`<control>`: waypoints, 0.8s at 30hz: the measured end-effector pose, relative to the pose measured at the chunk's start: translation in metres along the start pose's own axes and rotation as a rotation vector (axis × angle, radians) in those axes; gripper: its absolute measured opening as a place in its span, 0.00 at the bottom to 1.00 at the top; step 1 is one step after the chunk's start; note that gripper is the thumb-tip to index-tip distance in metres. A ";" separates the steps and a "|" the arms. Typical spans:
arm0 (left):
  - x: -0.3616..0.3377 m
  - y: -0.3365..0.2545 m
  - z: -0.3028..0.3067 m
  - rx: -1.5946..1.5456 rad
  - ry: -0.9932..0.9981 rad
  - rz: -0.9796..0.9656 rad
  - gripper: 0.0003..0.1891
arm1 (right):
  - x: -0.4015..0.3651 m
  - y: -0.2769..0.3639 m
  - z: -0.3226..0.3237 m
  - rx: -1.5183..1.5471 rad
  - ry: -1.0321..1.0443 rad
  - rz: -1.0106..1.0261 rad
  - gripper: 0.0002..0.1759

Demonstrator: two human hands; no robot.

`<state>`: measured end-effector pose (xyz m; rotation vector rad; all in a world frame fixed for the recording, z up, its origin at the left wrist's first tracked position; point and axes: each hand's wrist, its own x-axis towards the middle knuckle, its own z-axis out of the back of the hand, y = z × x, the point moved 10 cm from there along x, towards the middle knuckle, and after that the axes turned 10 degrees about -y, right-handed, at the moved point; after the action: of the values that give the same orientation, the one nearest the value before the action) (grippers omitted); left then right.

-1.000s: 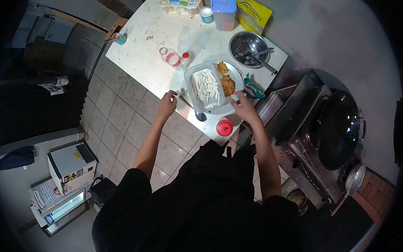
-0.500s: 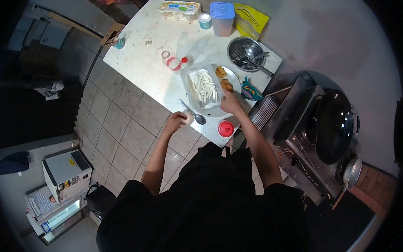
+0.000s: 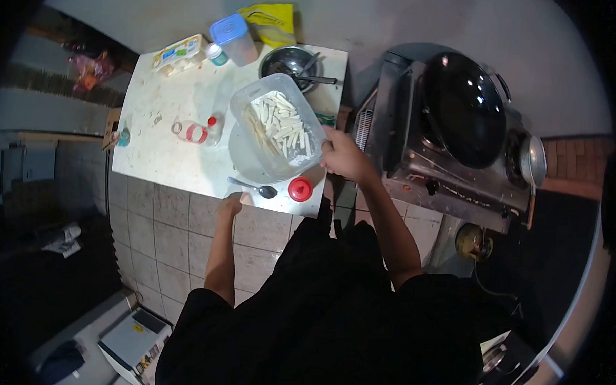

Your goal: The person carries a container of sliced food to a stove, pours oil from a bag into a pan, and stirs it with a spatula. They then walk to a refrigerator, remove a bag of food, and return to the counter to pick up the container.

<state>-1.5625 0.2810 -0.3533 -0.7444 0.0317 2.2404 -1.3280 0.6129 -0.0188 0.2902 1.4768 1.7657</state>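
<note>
The clear plastic tub [image 3: 252,94] lay ahead of me and slightly left of my right hand [image 3: 346,155], near the right edge of the bench [image 3: 147,136]; its long axis slanted from the far left down toward the near right, and the near-right end came closest to me. My right hand was the nearer one; its fingers were closed on the rim at that end, with the thumb over the wall; the pale, floury strips [image 3: 281,124] were heaped inside, well apart from my fingers. Part of the plate [image 3: 243,156] showed past the tub's left side; I could not tell whether the tub rested on it or was raised.

My left hand [image 3: 231,203] was low at the front edge of the bench, just beside the handle of the metal spoon [image 3: 267,192]; its fingers looked partly curled, but I could not tell how far open they were or whether they touched anything. The red lid [image 3: 300,189] lay toward the near-right corner, right of the spoon; the metal bowl [image 3: 265,67] sat beyond the tub, toward the far edge.
</note>
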 end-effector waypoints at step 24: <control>-0.447 -0.541 0.087 -1.237 0.755 -0.662 0.37 | -0.567 -0.126 0.163 0.283 -0.886 -0.167 0.18</control>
<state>-0.9992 0.3913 0.0605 -1.8454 -1.1245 1.0530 -0.8013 0.3391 0.0885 0.9270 1.0325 1.0482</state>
